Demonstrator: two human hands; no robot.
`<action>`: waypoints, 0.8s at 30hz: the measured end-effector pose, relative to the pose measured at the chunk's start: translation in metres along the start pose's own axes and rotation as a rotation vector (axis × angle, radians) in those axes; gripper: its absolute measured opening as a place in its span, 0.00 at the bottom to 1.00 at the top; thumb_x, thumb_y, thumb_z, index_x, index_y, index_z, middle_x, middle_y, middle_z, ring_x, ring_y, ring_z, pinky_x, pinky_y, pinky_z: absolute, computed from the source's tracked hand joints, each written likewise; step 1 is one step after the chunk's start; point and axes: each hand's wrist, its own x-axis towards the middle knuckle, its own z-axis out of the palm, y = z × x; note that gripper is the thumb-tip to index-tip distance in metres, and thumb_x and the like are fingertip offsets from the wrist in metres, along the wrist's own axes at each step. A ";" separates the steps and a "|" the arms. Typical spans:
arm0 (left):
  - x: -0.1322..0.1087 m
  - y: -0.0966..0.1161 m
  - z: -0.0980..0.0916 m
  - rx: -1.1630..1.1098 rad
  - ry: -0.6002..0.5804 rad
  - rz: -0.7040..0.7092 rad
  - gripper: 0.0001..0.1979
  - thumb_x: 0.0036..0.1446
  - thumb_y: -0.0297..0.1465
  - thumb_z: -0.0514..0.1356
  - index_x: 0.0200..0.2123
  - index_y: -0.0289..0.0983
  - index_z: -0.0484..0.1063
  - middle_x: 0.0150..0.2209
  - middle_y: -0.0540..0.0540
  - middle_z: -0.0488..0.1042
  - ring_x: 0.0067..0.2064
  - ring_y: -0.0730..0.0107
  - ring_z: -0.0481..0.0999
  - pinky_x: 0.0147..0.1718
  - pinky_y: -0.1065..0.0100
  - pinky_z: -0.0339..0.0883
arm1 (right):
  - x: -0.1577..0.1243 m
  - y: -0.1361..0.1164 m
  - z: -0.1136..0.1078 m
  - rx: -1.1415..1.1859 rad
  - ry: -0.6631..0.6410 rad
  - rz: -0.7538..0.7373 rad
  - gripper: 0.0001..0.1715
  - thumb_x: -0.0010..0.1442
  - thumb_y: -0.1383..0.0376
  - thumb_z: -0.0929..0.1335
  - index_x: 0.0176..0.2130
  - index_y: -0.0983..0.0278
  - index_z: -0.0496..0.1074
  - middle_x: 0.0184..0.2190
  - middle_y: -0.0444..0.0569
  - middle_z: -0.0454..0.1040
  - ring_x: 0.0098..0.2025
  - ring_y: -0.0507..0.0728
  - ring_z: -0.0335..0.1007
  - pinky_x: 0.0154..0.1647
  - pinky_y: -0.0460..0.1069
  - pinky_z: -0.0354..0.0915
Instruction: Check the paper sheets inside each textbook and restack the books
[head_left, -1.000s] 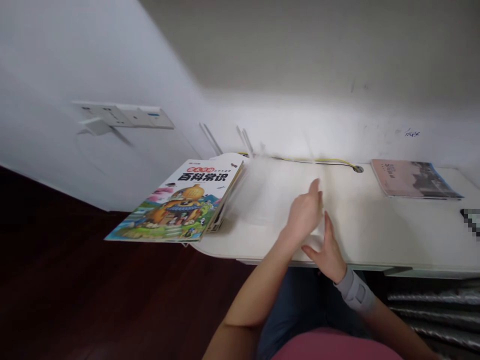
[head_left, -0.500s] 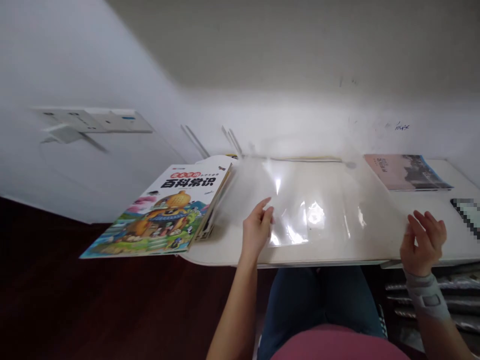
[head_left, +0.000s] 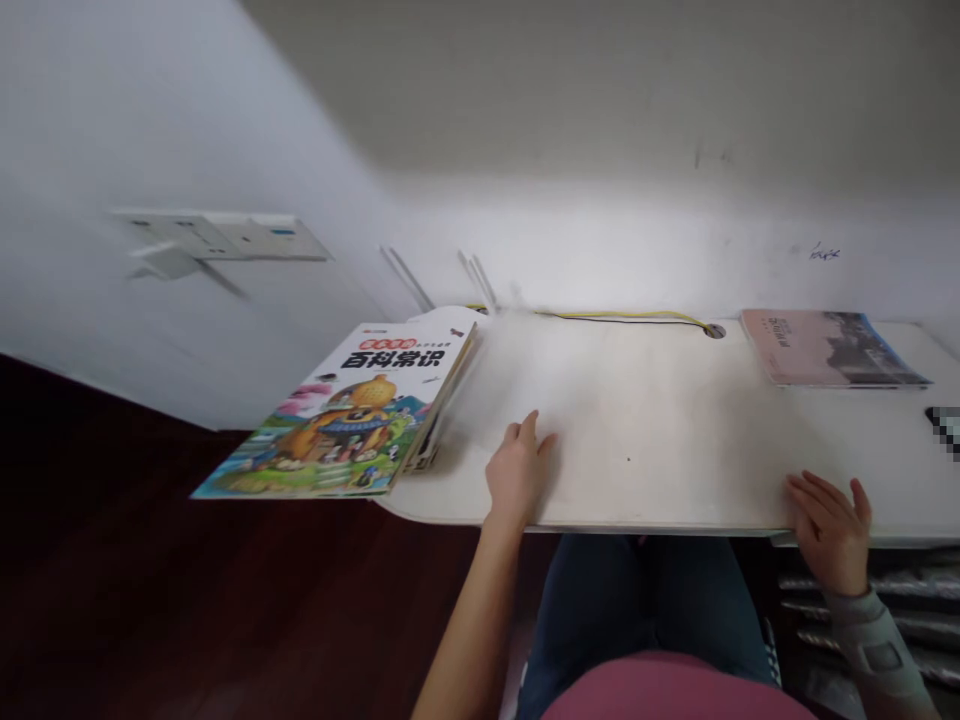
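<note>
My left hand (head_left: 517,470) is over the front of the white desk (head_left: 645,430), near the middle, with the index finger stretched out and the thumb apart. Nothing shows in its grip. My right hand (head_left: 831,530) is at the desk's front edge, farther right, with fingers extended and thumb apart; it holds nothing I can see. To the left of my left hand lies a stack of books, topped by a colourful picture book (head_left: 352,410) that overhangs the desk's left end. A pink and grey booklet (head_left: 825,347) lies at the back right.
Behind the desk run a yellow cable (head_left: 630,315) and a dark one, reaching a round cable hole (head_left: 716,331). A wall socket (head_left: 225,236) with a white plug (head_left: 166,261) is at left. At the right edge lies a pixelated dark-edged object (head_left: 943,430).
The clear plastic sheet seen over the desk between my hands no longer shows. My right hand has come down and left to the desk edge. The view has shifted slightly left.
</note>
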 end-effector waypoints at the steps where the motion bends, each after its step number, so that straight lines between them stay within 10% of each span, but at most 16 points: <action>1: 0.004 -0.002 -0.007 0.011 0.063 0.057 0.23 0.61 0.38 0.50 0.58 0.37 0.62 0.46 0.38 0.72 0.44 0.58 0.74 0.40 0.62 0.67 | 0.002 0.000 -0.002 0.022 0.017 0.016 0.14 0.58 0.70 0.61 0.39 0.62 0.73 0.40 0.47 0.78 0.45 0.58 0.73 0.61 0.66 0.48; 6: 0.041 -0.027 -0.054 0.217 0.285 0.133 0.22 0.62 0.33 0.47 0.57 0.30 0.62 0.58 0.30 0.62 0.59 0.49 0.61 0.53 0.53 0.58 | 0.033 -0.024 0.000 0.189 -0.001 0.042 0.14 0.61 0.66 0.62 0.46 0.64 0.71 0.47 0.55 0.74 0.49 0.59 0.70 0.56 0.60 0.60; 12: 0.067 -0.062 -0.079 0.403 -0.040 -0.210 0.24 0.61 0.34 0.48 0.53 0.21 0.62 0.50 0.22 0.68 0.54 0.41 0.67 0.47 0.49 0.62 | 0.052 -0.091 0.035 0.212 -0.319 -0.202 0.26 0.65 0.55 0.58 0.55 0.68 0.65 0.59 0.63 0.63 0.62 0.64 0.56 0.57 0.60 0.58; 24: 0.032 -0.076 -0.097 0.500 -0.193 -0.036 0.20 0.57 0.30 0.53 0.52 0.27 0.62 0.53 0.27 0.66 0.53 0.49 0.70 0.46 0.59 0.64 | 0.046 -0.112 0.047 0.170 -0.435 -0.295 0.29 0.64 0.51 0.58 0.57 0.64 0.64 0.61 0.59 0.61 0.62 0.65 0.55 0.58 0.60 0.54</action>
